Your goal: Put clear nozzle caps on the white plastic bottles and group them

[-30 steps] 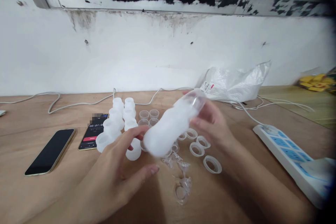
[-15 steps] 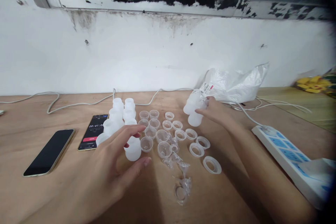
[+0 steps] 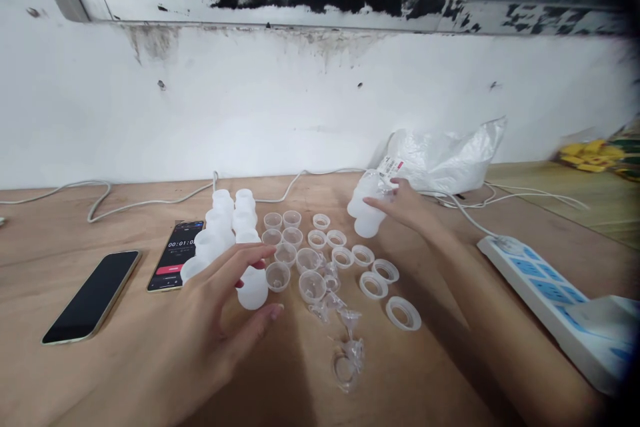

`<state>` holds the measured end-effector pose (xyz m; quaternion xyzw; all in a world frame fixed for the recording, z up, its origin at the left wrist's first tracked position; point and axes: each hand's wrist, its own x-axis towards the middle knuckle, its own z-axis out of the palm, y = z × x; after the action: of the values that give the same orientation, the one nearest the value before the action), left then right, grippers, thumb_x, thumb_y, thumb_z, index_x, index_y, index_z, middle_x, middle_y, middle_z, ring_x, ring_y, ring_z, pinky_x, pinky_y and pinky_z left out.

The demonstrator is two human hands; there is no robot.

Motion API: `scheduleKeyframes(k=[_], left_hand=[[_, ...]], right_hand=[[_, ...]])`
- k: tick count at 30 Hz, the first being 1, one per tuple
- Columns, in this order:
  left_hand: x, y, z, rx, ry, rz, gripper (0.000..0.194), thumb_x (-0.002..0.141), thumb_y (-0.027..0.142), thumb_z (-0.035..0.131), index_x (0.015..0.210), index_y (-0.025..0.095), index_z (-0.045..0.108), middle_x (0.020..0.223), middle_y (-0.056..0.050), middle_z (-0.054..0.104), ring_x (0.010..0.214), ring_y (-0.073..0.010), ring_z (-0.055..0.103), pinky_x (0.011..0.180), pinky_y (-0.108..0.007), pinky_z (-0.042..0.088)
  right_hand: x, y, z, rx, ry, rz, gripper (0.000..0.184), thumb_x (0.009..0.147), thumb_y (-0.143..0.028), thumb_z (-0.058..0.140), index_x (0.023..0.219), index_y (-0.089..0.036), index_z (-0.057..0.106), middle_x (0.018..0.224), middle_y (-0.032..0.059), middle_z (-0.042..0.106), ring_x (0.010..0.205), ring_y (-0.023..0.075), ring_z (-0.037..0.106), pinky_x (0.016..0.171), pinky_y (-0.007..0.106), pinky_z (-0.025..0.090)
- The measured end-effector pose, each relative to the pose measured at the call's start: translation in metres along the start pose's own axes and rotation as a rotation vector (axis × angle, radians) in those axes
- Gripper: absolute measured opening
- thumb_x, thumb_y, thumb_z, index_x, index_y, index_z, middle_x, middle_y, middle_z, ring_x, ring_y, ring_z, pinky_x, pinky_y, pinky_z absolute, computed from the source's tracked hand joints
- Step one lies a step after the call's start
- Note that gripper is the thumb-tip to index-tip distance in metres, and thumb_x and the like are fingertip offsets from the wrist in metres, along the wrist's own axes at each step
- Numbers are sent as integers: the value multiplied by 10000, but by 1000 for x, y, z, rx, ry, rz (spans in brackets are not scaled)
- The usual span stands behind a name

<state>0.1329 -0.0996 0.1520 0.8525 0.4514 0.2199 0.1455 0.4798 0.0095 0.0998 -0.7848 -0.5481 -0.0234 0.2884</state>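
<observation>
A wooden table meets a white wall. Leftward, a phone timer starts "00:01:0", its last digit unclear. The left hand is empty, thumb and fingers spread, beside white containers. The right hand grips the white bottle near its top; tilted a second ago, it now points upward, long axis vertical, near a labelled plastic bag.
</observation>
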Motion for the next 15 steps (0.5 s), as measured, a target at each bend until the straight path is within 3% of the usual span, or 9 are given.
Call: scheduleKeyframes(k=[7, 15], left_hand=[[-3, 0, 6, -15, 127, -8, 375, 786, 400, 502, 1150, 342, 439, 1089, -5, 604, 783, -187, 626, 682, -304, 515], [-3, 0, 8, -83, 114, 11, 355, 789, 379, 498, 1137, 316, 465, 1077, -26, 605, 752, -176, 621, 647, -289, 521]], right_hand=[[15, -35, -13, -204, 51, 24, 711, 763, -554, 415, 1292, -89, 317, 1204, 221, 473, 1069, 348, 496, 813, 431, 415], [39, -34, 4, -308, -72, 7, 416, 780, -316, 452, 1157, -161, 533, 1051, 172, 606, 974, 325, 565, 757, 423, 437]])
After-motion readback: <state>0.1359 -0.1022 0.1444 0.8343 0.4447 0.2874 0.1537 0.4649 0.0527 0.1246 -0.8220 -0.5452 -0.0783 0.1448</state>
